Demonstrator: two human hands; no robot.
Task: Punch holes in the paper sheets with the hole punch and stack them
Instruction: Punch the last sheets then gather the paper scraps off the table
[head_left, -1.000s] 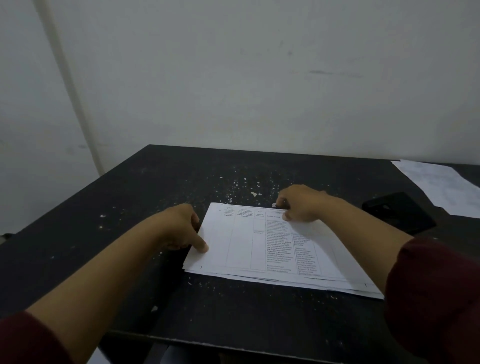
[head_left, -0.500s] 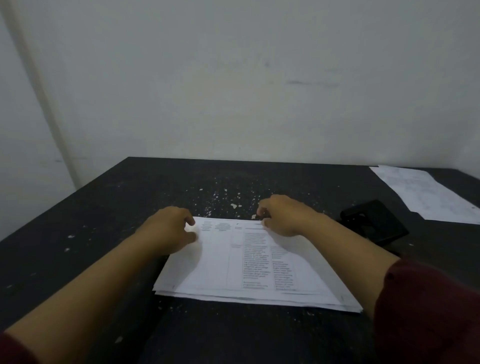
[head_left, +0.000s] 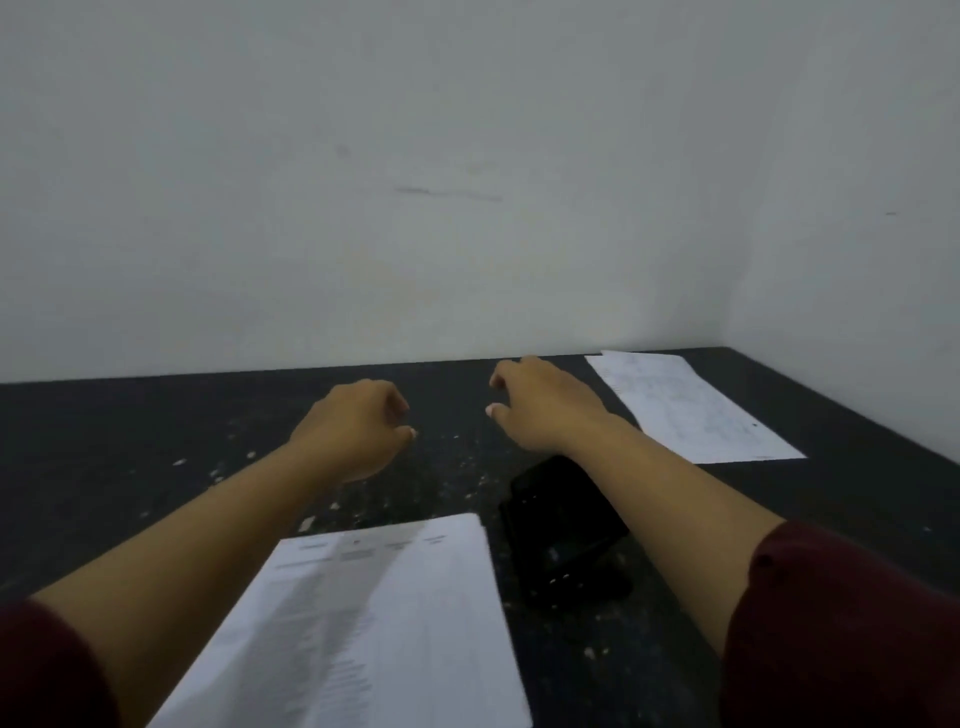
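Having let go of the paper stack, both hands hover loosely curled and empty above the tabletop — hole punch likely next.

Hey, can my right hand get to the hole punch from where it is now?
Probably yes. The right hand hovers empty above the table, just past the hole punch, which lies uncovered beneath that forearm, beside the paper stack; pulling back should reach it.

Matt black table, speckled with pale flecks; printed white paper sheets; glossy black hole punch; maroon cloth sleeve.
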